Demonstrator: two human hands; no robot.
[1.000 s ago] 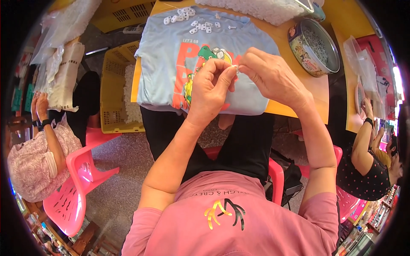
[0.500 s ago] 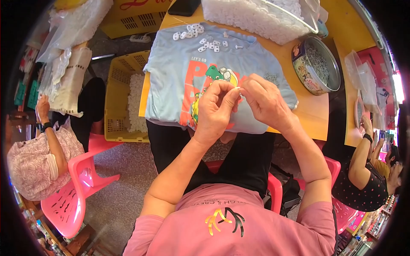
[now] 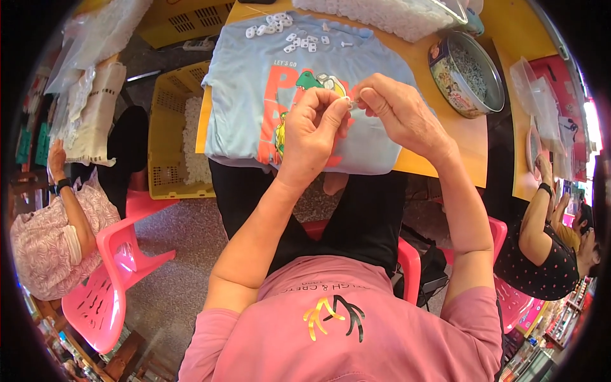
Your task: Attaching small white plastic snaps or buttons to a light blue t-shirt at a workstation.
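My left hand (image 3: 312,127) is closed in a pinch on a small white plastic piece (image 3: 348,99), mostly covered by the fingertips. Right beside it, my right hand (image 3: 404,118) pinches something tiny; the fingers hide what it is. Both hands are raised above a folded light-blue T-shirt (image 3: 235,83) with a printed cartoon, spread on the table. Toward the shirt's far edge lie a group of white plastic pieces (image 3: 273,24) and a second cluster of small white pieces (image 3: 301,44), with a few single ones nearby.
A round tin (image 3: 449,86) of small grey metal parts stands on the orange table (image 3: 468,146) at right. A bin of white pieces (image 3: 375,16) sits at the back, a yellow crate (image 3: 181,184) at left. People sit on either side; a pink chair (image 3: 108,286) stands left.
The view has shifted, so the table sits higher and further left. My two hands remain together at the fingertips, with the right hand turned slightly and its fingers more bunched.
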